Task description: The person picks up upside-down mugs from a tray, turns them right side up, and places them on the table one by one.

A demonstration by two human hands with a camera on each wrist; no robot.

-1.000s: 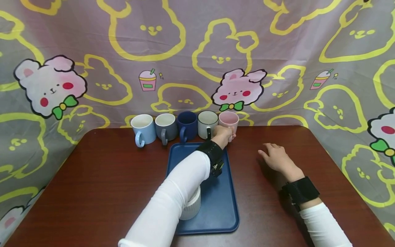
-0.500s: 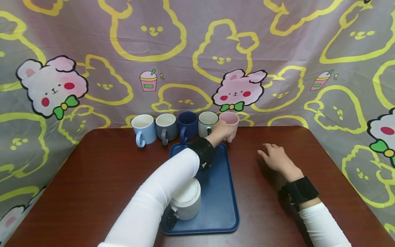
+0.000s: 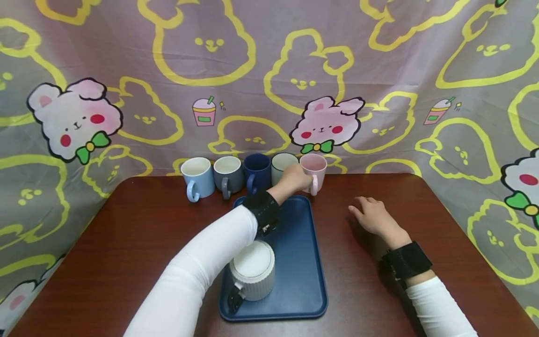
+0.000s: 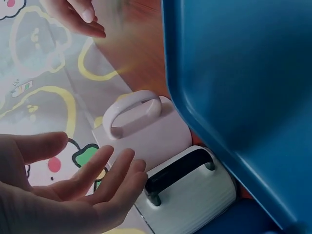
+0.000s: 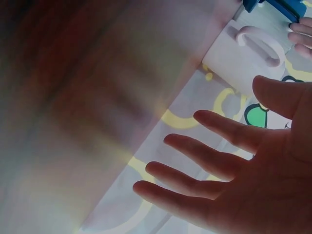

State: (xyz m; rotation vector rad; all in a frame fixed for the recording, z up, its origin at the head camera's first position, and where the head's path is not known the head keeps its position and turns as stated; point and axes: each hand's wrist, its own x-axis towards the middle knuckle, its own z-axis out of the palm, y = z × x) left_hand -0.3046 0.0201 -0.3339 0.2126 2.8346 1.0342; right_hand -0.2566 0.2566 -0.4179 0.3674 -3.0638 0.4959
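Note:
Five mugs stand in a row at the table's back edge: light blue (image 3: 197,179), grey (image 3: 228,174), navy (image 3: 257,170), white with a black handle (image 3: 281,162) and pink (image 3: 316,168). My left hand (image 3: 296,179) hovers open in front of the white mug (image 4: 195,190) and just left of the pink mug (image 4: 151,136), fingers straight and holding nothing. A white ribbed mug (image 3: 252,269) sits on the blue tray (image 3: 301,271) beside my left forearm. My right hand (image 3: 370,216) rests palm down on the table right of the tray, fingers spread.
The dark wooden table (image 3: 126,243) is backed by a cartoon-print cloth (image 3: 269,70) right behind the mugs. The tray (image 4: 243,73) lies in the table's middle, its far edge close to the mug row.
My left hand let go of the pink mug's handle and drew back a little to the left. The forearm swung left and uncovered the ribbed mug. The right hand stayed put.

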